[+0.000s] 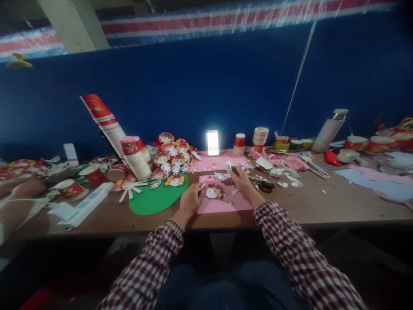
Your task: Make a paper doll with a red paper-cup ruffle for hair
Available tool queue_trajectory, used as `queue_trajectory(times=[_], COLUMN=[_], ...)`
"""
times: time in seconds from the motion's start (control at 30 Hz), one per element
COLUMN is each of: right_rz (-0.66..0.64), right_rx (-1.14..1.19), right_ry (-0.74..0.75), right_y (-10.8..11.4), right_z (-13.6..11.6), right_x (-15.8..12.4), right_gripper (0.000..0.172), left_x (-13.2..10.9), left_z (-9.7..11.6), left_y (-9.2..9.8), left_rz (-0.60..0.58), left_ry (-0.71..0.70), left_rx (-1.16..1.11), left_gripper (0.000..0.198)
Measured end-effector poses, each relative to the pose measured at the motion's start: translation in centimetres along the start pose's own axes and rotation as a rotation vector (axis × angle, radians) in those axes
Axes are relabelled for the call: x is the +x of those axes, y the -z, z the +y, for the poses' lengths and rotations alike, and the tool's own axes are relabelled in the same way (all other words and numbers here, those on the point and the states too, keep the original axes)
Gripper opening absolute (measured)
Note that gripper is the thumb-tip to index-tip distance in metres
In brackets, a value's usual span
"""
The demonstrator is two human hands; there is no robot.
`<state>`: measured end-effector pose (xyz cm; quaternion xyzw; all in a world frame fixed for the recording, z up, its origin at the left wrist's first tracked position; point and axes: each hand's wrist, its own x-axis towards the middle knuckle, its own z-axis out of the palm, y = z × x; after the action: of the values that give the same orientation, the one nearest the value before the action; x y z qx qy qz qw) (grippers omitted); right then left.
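Observation:
A round paper-cup craft (212, 192) with a pale drawn face and a red-and-yellow fringe lies on a pink sheet (206, 209). My left hand (192, 199) is at its left edge, thumb and fingers closed on the rim. Above the sheet's right side, my right hand (241, 181) grips a small white-and-blue tube (229, 167) upright between thumb and fingers. White paper cut-outs (220, 176) lie just beyond the craft. Close to my right wrist rest black scissors (265, 185).
Finished-looking crafts (176, 157) are heaped behind a green mat (155, 200). Stacked paper cups (137, 161) lean at left. A glowing phone (212, 143) stands at the back. Paper scraps (292, 178) and a thermos (329, 131) are on the right. Another person's hand (27, 189) is at far left.

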<state>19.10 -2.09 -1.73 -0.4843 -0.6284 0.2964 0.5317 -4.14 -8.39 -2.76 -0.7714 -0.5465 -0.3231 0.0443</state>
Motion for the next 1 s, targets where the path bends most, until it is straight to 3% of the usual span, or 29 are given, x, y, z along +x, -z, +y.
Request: queue_trajectory(times=[0.3, 0.7, 1.0], right_rz=[-0.171, 0.051, 0.058], right_rx=[0.192, 0.096, 0.19], right_ry=[-0.099, -0.083, -0.069], right_y=[-1.0, 0.3, 0.4], right_z=[0.5, 0.9, -0.5], right_x=[-0.4, 0.6, 0.5], right_gripper=[0.032, 0.037, 0.042], left_x=[0.0, 0.0, 0.0], left_z=[0.0, 0.0, 0.1], left_y=[-0.1, 0.1, 0.2], left_rz=[0.001, -0.006, -0.008], left_ry=[-0.001, 0.001, -0.003], left_rx=[0.003, 0.004, 0.009], left_gripper=[0.029, 0.028, 0.03])
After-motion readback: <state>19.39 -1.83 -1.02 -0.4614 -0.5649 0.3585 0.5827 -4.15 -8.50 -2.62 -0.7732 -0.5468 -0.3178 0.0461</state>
